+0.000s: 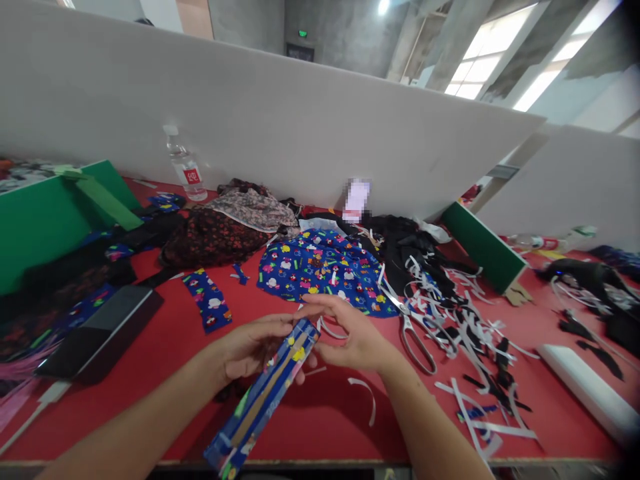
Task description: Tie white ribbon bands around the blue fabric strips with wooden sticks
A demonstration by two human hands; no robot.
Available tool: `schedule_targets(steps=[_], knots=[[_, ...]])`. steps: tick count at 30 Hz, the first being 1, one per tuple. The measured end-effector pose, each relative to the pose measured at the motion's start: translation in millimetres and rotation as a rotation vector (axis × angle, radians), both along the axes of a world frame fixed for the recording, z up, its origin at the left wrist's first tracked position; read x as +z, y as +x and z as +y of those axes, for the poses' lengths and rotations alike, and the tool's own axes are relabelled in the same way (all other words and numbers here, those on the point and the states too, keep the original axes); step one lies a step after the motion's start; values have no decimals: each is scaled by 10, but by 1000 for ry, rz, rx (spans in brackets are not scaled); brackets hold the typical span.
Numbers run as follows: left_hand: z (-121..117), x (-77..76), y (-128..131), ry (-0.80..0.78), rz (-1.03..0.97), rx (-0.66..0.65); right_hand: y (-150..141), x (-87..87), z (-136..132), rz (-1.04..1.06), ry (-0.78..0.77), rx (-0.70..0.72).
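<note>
Person's two bare hands at a red counter (350, 427), both on a long blue patterned strip (273, 399) with a tan band down its middle. Strip is held above the near part of the counter, slanted, upper end between the hands, lower end toward the near edge. Left hand (253, 347): fingers grasping the strip near its upper end, partly hidden behind it. Right hand (350, 333): fingers grasping the tip of that same end, thumb at its right side.

Beyond the hands, blue patterned fabric (320, 273) lies spread on the counter. Smaller patterned piece (209, 301) to its left, flat. Scissors (411, 327) right of the hands, blades reaching the blue fabric's edge. White and black scraps (470, 333) heaped and scattered farther right, near a white bar-shaped object (585, 393). Dark floral cloth (210, 237) behind, left of the blue fabric; clear bottle (187, 167) upright by the pale partition (250, 107). Pixelated phone-like object (357, 200) leans on the partition. Black box-like device (103, 333) with a white cable sits at left. Green panels (487, 247) stand at both sides.
</note>
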State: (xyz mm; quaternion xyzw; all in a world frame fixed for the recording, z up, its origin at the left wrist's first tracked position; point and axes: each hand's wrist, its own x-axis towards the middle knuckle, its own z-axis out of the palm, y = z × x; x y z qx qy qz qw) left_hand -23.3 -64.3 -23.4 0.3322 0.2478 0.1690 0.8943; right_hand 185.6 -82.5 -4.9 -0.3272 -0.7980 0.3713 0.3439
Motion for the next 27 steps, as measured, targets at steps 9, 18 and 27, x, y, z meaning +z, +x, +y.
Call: schedule_targets(steps=[9,18,27], knots=[[58,-51,-8,16,0,117,164,23,102,54,23,-111],[118,-5,59,-93,85,419,358,-28,250,-559,-109,-497],[117,-26,67,-88,99,462,224,-56,120,-962,-17,-279]])
